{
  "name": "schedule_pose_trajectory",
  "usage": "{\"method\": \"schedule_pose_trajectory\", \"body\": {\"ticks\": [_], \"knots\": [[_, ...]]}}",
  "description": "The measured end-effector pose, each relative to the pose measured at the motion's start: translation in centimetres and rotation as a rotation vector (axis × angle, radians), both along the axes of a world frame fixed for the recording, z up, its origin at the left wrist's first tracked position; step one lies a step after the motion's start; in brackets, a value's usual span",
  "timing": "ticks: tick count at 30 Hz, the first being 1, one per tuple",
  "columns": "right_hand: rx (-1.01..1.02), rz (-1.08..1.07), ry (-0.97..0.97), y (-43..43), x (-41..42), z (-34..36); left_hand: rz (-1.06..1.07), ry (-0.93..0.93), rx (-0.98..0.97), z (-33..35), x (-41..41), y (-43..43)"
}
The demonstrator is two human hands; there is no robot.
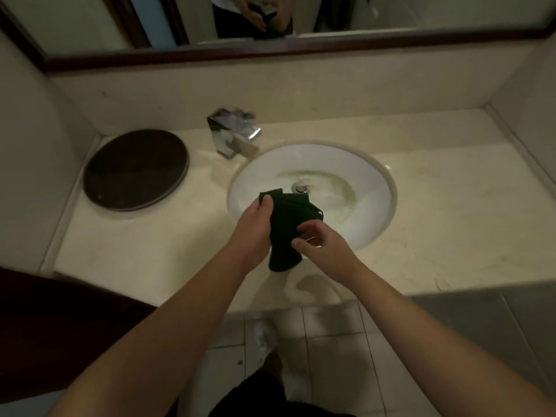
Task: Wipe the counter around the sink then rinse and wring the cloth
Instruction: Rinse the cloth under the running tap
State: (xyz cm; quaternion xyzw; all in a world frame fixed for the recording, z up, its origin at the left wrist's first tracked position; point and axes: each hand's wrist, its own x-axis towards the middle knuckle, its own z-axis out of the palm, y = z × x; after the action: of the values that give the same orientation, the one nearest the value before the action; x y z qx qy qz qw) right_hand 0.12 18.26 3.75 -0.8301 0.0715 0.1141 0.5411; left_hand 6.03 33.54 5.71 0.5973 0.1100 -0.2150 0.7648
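Observation:
A dark green cloth [288,224] hangs bunched over the near rim of the round white sink [370,188]. My left hand [252,227] grips the cloth's left side, thumb near its top edge. My right hand [322,245] pinches its lower right side with thumb and fingers. The cloth's bottom end droops over the beige counter [451,212]. Greenish water pools around the drain [301,187]. The chrome faucet [234,132] stands at the sink's back left; I see no water running from it.
A round dark brown tray [135,170] lies on the counter's left part. A mirror [301,16] with a dark frame runs along the back wall. A wet patch [316,285] marks the counter's front edge. Tiled floor [331,341] lies below.

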Motion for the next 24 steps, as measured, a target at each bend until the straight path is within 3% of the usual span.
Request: {"method": "schedule_pose_trajectory", "body": {"ticks": [4,10,13,16,20,22,24], "knots": [[-0.035,0.077,0.085,2.3,4.4,2.0,-0.033,-0.017,0.020,0.4,3.3,0.9],[0.063,0.015,0.096,2.8,9.5,5.1,-0.160,-0.217,0.274,1.2,8.2,3.1],[0.107,-0.042,0.061,2.2,11.9,6.7,-0.260,-0.224,0.213,0.3,10.3,4.7],[0.434,-0.192,0.125,1.7,14.3,6.4,-0.375,-0.138,0.085,-0.6,12.0,5.3],[1.068,-0.376,0.422,0.6,15.8,3.9,-0.157,0.015,-0.063,-1.0,13.5,3.7],[1.140,-0.401,0.501,-0.2,15.9,2.3,-0.097,0.044,-0.086,-1.1,14.1,2.9],[1.037,-0.345,0.534,-0.9,15.9,1.4,-0.086,0.057,-0.078,-1.1,14.4,2.2]]}}
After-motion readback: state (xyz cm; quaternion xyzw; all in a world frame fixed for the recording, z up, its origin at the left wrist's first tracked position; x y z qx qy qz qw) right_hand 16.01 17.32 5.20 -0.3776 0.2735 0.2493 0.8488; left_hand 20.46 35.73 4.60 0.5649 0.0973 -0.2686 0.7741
